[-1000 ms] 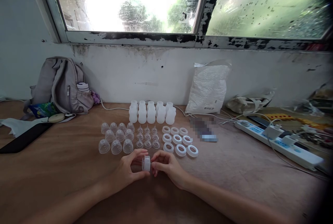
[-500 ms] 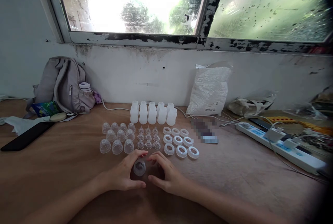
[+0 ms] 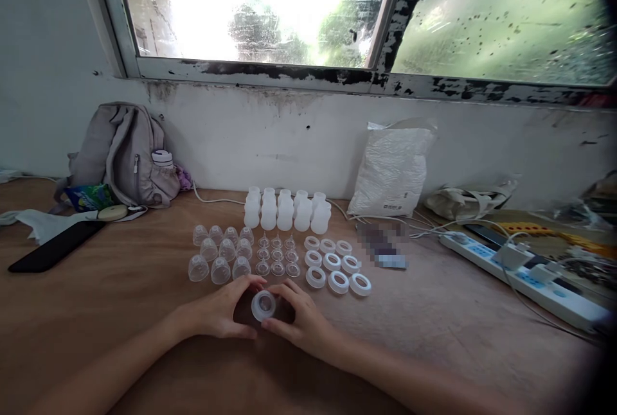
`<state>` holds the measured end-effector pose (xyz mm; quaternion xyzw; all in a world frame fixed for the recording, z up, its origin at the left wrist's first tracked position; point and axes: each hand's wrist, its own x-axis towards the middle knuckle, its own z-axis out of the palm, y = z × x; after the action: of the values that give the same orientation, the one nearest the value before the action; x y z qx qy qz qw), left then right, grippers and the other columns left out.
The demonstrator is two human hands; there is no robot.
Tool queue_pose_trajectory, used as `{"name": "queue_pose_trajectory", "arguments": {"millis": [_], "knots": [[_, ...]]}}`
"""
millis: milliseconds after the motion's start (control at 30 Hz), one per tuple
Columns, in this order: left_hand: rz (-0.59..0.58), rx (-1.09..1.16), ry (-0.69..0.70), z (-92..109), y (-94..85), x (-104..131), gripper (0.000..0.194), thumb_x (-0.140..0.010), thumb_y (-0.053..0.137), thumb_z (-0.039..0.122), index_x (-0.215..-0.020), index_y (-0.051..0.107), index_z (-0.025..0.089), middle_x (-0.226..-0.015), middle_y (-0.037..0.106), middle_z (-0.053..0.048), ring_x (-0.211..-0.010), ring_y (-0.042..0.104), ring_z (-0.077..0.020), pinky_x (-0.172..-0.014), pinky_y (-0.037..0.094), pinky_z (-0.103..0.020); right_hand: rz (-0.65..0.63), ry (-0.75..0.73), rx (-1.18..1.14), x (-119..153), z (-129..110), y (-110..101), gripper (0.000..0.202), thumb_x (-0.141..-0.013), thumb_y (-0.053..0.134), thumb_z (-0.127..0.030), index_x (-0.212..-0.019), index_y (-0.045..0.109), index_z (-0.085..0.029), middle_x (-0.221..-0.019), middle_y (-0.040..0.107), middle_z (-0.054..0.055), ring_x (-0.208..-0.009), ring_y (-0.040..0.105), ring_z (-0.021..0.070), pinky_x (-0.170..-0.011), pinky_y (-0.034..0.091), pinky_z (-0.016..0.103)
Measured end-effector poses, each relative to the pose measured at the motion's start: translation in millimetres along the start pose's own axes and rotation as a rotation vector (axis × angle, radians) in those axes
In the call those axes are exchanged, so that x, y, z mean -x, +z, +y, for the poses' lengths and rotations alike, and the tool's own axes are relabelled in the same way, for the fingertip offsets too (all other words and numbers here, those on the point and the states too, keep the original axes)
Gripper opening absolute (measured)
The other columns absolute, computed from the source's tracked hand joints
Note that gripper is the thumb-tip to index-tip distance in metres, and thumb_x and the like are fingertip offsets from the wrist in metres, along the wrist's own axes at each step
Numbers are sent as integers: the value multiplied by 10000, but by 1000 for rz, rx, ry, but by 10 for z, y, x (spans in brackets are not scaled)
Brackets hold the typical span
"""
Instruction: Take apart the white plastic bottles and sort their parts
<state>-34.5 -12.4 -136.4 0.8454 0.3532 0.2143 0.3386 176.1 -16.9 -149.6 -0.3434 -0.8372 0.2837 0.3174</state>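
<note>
A translucent bottle cap with a pale ring-shaped rim (image 3: 263, 306) is tilted so its round opening faces me. My right hand (image 3: 303, 318) pinches it from the right, thumb below and fingertips above. On its other side my left hand (image 3: 219, 312) curves with thumb and fingers apart, holding nothing. Just beyond are rows of clear dome caps (image 3: 220, 270), clear bottle nipples (image 3: 277, 268) and white screw rings (image 3: 338, 282). Several frosted bottles (image 3: 285, 211) stand upright in a row behind them.
A grey backpack (image 3: 128, 158) and a black flat object (image 3: 56, 247) are at the left. A white plastic bag (image 3: 390, 171) leans on the wall. The power strip (image 3: 525, 277) with plugs and cables lies at the right, near a fabric pouch (image 3: 470, 200).
The right fingers have closed on the cap, which has turned to show its ring-shaped end. My left hand has drawn slightly left, apart from it. The view has shifted a little.
</note>
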Motion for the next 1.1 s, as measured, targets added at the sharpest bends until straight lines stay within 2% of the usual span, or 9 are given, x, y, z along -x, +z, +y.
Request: {"name": "queue_pose_trajectory", "arguments": {"millis": [167,267,400,533,600,700,867,1100], "knots": [[69,-59,60,28,77,-59,291,-720,589,340,-971,545,199,-956,547,-40,-892,509,-177,-798,424,-309,101,-57,-4,66,6,-93,344,-758,568,-318,-1067,469,-205,-903,543,42,-771,496,150,-701,418,265],[145,-118,71,7,155,-80,166,-782,515,313,-874,588,196,-896,544,-31,-826,514,-147,-756,427,-270,105,-47,114,197,129,-206,341,-747,572,-334,-1044,481,-193,-848,553,41,-748,504,154,-680,414,267],[270,-179,14,-51,236,-105,183,-814,465,316,-908,580,208,-851,536,-13,-714,512,-110,-676,430,-229,94,77,371,400,314,-423,309,-717,583,-405,-925,544,-179,-806,560,52,-735,515,182,-664,405,296],[360,-225,-61,-93,275,-123,217,-821,441,325,-995,515,219,-813,545,9,-630,509,-97,-640,430,-231,110,99,443,490,389,-540,433,-712,575,-424,-1071,496,-195,-912,573,68,-782,532,198,-687,409,306],[398,-256,-110,-106,288,-122,234,-806,458,348,-998,478,216,-779,547,22,-567,499,-90,-597,425,-228,95,72,438,487,396,-534,330,-746,542,-369,-1032,521,-205,-896,575,65,-765,533,190,-670,411,296],[384,-327,-154,-105,300,-116,286,-766,503,392,-985,463,212,-713,552,35,-531,507,-97,-547,405,-220,71,45,446,464,411,-497,173,-792,479,-301,-900,571,-203,-828,574,65,-699,524,175,-612,407,279],[283,-433,-201,-84,294,-141,298,-774,465,458,-950,541,229,-587,550,40,-548,549,-136,-528,373,-225,81,88,437,455,469,-484,159,-821,437,-281,-851,579,-216,-765,565,48,-652,523,155,-593,407,264],[356,-457,-285,-125,276,-204,325,-829,376,417,-1033,532,217,-629,597,14,-578,569,-160,-530,364,-239,100,119,430,450,471,-490,138,-807,447,-251,-841,575,-211,-745,563,38,-633,517,150,-585,402,261]]}}
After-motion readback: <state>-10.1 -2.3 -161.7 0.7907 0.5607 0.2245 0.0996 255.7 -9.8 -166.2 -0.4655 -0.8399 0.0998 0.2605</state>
